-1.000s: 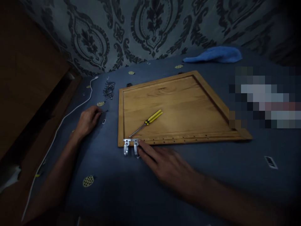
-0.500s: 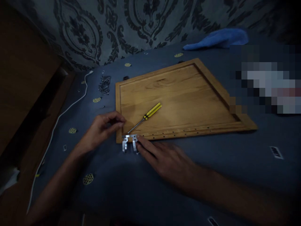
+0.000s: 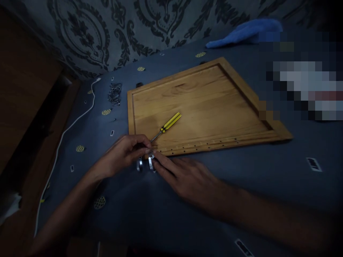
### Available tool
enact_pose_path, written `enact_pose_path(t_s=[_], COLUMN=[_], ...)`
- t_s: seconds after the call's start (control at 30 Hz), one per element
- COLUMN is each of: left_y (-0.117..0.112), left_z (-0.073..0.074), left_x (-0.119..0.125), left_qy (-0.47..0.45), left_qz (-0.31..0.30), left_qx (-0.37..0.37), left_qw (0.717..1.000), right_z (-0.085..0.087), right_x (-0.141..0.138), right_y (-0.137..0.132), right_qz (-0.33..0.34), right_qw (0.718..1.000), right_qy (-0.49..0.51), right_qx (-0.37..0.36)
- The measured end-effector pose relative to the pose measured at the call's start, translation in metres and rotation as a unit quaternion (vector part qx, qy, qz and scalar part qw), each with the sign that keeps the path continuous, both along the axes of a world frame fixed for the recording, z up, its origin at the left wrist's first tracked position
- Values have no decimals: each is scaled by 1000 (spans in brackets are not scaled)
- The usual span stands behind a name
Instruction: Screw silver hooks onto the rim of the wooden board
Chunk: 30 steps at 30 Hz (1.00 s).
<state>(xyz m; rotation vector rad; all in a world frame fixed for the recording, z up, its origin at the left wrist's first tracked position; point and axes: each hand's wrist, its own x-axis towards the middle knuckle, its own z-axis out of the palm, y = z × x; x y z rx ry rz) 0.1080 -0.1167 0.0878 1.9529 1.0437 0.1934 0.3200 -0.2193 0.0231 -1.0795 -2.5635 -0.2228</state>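
Here, the metal bracket [image 3: 150, 164] is held against the panel [image 3: 198, 103] by the fingers of the right hand [image 3: 189, 176]; whether anything is pinched by the left hand [image 3: 123, 154], just beside them, cannot be told.

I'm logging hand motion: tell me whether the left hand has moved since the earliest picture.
Yes. Against the wooden panel, the left hand has moved right and toward the camera, from beyond the panel's left edge to the metal bracket.
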Motion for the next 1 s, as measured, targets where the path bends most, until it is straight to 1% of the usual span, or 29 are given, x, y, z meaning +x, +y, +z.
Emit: enact_pose_path(t_s=[0.2,0.4,0.6,0.83,0.9,1.0], left_y=[-1,-1,-1,-1,-1,-3], left_z=[0,-2,-4,-7,-6,1], left_x=[0,0,3,4,4,0], left_qy=[6,19,1,8,2,-12], left_qz=[-2,0,0,-3,0,14], left_qx=[-4,2,0,12,16,30], left_qw=[1000,1000,1000,1000,1000,999], right_z=[-3,-5,-3,-2,-2,-2], right_x=[-2,-1,-2,-1,-1,-2], right_y=[-2,-4,-4,-4,-4,-4], right_qz=[-11,-14,-19,-20,-18,-13], right_qw=[1000,1000,1000,1000,1000,1000], right_qy=[-3,-11,-5,0,1,-1], right_qx=[5,-10,-5,0,-8,-15])
